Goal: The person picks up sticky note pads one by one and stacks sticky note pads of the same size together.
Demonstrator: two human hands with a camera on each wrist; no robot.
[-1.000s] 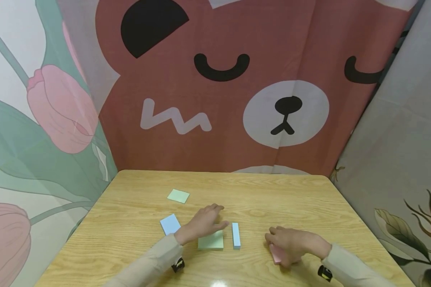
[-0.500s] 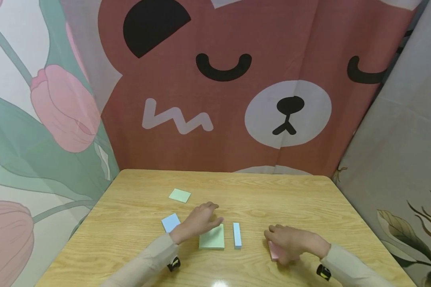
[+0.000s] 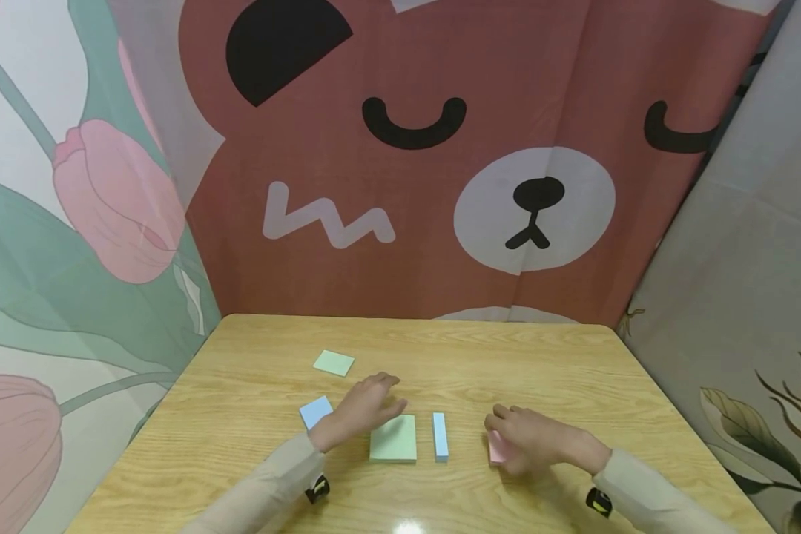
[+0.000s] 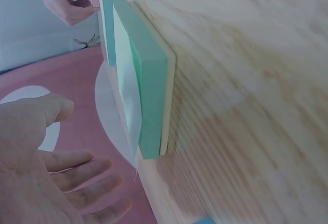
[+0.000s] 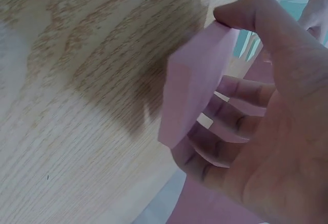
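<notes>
A pink sticky note pad (image 3: pixel 498 449) is gripped by my right hand (image 3: pixel 541 439). In the right wrist view the thumb and curled fingers hold the pink pad's edges, and the pad is tilted off the table. My left hand (image 3: pixel 359 410), fingers extended and holding nothing, hovers beside a green square sticky note pad (image 3: pixel 394 443). The left wrist view shows this pad's top sheet (image 4: pixel 128 85) curling up and a pale yellow layer underneath. A narrow light-blue pad (image 3: pixel 440 437) lies between the green pad and my right hand.
A blue square pad (image 3: pixel 315 411) lies partly behind my left forearm. Farther back is a smaller light-green pad (image 3: pixel 334 363). The wooden table (image 3: pixel 494 356) ends at a bear-print cloth (image 3: pixel 414 282), with printed curtains on both sides.
My right hand has shifted slightly left and away from me, carrying the pink pad. My left hand has drawn back leftward, uncovering more of the green pad.
</notes>
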